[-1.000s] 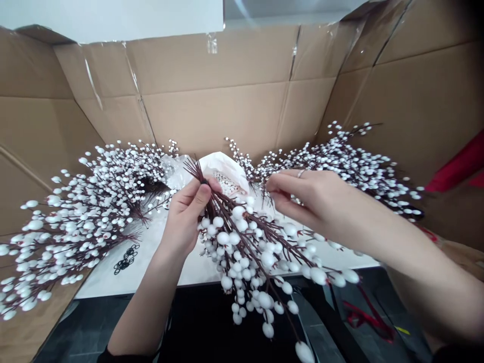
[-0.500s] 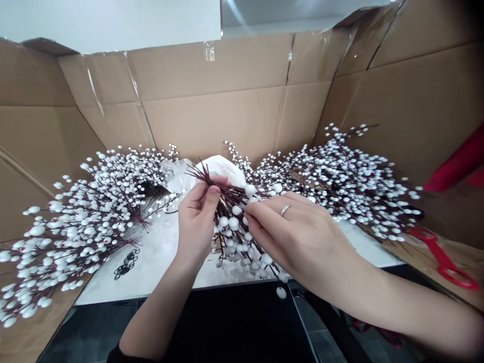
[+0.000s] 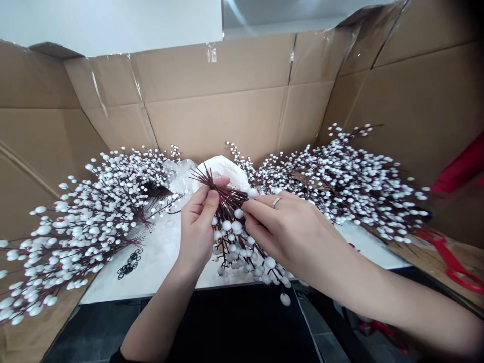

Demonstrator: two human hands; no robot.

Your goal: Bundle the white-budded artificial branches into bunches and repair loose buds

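Note:
A bunch of artificial white berry stems [image 3: 234,229] hangs over the middle of the table, its brown stem ends fanning out toward the upper left. My left hand [image 3: 202,212] is closed around the stems, thumb pressed near a dark band that gathers them. On the right, my right hand [image 3: 282,222], with a ring on one finger, pinches stems among the berries higher up the bunch. Its fingertips partly hide what they grip. Several small black rubber bands [image 3: 129,264] lie in a loose pile on the white tabletop [image 3: 159,262].
Large heaps of white berry stems lie on the left [image 3: 86,217] and right [image 3: 340,181]. A white bag [image 3: 223,169] sits behind my hands. Cardboard walls [image 3: 227,111] surround the table. Red-handled scissors [image 3: 449,259] rest at the right on cardboard.
My right hand has shifted slightly left and down along the berry stems. My left hand keeps its hold, and the camera view has moved a little.

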